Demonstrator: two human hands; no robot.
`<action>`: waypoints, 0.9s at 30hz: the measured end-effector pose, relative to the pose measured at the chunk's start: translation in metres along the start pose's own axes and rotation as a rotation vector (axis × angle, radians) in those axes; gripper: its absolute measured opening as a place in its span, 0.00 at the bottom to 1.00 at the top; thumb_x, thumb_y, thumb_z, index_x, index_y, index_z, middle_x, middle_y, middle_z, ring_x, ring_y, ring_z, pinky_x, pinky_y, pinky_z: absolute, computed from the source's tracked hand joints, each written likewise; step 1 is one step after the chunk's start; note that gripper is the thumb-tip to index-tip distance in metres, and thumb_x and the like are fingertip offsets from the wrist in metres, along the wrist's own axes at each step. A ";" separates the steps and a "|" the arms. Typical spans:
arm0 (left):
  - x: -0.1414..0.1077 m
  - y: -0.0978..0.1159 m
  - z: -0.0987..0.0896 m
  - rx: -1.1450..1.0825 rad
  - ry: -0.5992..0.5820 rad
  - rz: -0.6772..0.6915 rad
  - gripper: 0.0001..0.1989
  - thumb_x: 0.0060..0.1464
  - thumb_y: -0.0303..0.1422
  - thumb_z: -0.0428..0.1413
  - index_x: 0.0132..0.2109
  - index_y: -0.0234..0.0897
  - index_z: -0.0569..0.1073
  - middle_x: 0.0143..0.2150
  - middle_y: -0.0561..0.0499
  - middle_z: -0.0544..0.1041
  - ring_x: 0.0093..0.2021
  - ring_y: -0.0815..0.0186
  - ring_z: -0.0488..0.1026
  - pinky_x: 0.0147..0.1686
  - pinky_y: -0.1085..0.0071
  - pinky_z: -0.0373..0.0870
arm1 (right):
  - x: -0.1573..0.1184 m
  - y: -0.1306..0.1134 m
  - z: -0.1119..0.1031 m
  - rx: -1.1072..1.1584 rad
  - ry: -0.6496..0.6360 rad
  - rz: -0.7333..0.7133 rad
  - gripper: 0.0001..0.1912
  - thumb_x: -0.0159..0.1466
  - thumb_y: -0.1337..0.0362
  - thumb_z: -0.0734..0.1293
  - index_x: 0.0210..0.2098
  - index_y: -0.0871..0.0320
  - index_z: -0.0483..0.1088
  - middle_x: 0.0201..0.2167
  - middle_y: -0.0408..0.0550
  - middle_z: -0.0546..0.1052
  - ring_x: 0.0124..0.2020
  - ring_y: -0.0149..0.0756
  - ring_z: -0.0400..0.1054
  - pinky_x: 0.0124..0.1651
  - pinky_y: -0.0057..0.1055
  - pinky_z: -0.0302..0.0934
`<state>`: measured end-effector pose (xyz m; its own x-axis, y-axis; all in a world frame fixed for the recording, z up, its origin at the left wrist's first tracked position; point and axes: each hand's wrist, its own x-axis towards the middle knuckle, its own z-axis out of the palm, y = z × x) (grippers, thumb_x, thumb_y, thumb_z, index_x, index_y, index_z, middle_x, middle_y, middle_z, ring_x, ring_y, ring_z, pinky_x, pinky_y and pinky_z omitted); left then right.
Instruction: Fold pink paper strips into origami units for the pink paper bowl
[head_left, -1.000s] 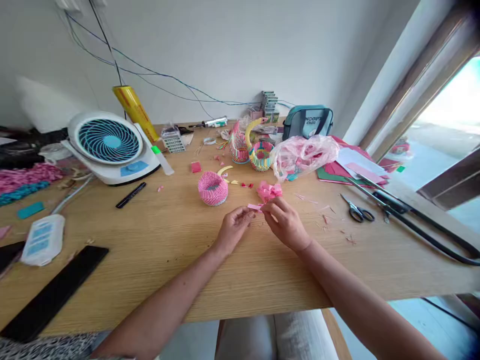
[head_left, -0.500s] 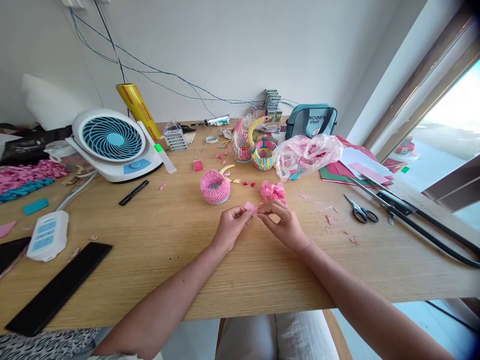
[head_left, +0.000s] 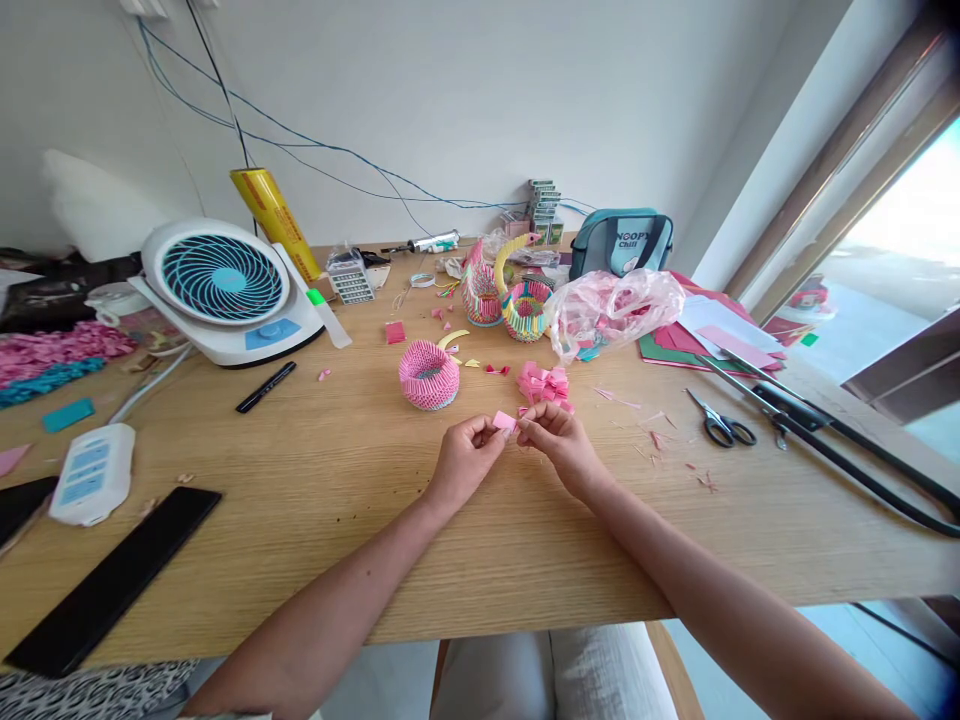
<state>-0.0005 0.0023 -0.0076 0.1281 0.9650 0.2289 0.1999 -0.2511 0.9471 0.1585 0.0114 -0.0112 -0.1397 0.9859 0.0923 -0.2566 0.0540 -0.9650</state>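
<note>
A small piece of pink paper [head_left: 504, 421] is pinched between the fingertips of my left hand [head_left: 466, 455]. My right hand [head_left: 561, 440] has thumb and fingers closed at the paper's right end, the two hands nearly touching. Just beyond my right fingers lies a heap of pink paper strips [head_left: 544, 383]. To the upper left of my hands stands a pink basket of folded paper pieces [head_left: 429, 378], with a curved yellow folded-paper piece [head_left: 452, 338] behind it.
Two coloured folded-paper baskets [head_left: 526, 310] and a pink plastic bag [head_left: 619, 308] stand behind. Scissors [head_left: 721, 425], a paper cutter [head_left: 795, 405] and paper scraps are on the right. A white fan [head_left: 225, 285], a black marker [head_left: 266, 387] and a power strip [head_left: 94, 475] lie left.
The pink paper has turned slightly and shows more of its face. My right fingers have drawn together at its right end, and the right hand has shifted a little left.
</note>
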 end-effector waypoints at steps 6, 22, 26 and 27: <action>-0.004 0.007 0.003 0.040 -0.023 0.028 0.10 0.54 0.35 0.57 0.33 0.32 0.75 0.28 0.52 0.73 0.28 0.70 0.65 0.29 0.75 0.61 | 0.000 0.002 0.001 -0.002 -0.014 -0.008 0.16 0.53 0.53 0.74 0.29 0.58 0.68 0.23 0.39 0.70 0.25 0.27 0.63 0.31 0.27 0.59; -0.002 0.006 0.000 0.039 -0.001 -0.017 0.13 0.53 0.39 0.57 0.30 0.32 0.75 0.23 0.55 0.68 0.25 0.72 0.59 0.26 0.76 0.55 | -0.002 -0.001 0.003 -0.012 -0.063 -0.023 0.18 0.53 0.55 0.74 0.37 0.56 0.68 0.30 0.40 0.70 0.28 0.27 0.64 0.33 0.27 0.62; -0.002 0.005 0.001 0.090 0.011 -0.007 0.13 0.53 0.39 0.57 0.32 0.32 0.76 0.25 0.54 0.71 0.26 0.71 0.62 0.27 0.76 0.58 | -0.001 0.001 0.006 0.010 -0.050 -0.049 0.20 0.52 0.53 0.74 0.38 0.55 0.67 0.30 0.41 0.70 0.29 0.28 0.64 0.33 0.28 0.62; -0.003 0.005 0.001 0.119 0.028 -0.001 0.12 0.53 0.39 0.57 0.32 0.32 0.76 0.25 0.54 0.71 0.26 0.71 0.63 0.28 0.76 0.58 | 0.000 0.003 0.007 0.026 -0.048 -0.064 0.21 0.52 0.52 0.74 0.38 0.54 0.66 0.30 0.40 0.69 0.29 0.28 0.63 0.33 0.27 0.61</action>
<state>0.0007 -0.0014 -0.0040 0.1010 0.9667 0.2354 0.3142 -0.2554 0.9144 0.1514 0.0108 -0.0122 -0.1679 0.9717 0.1659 -0.2914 0.1118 -0.9500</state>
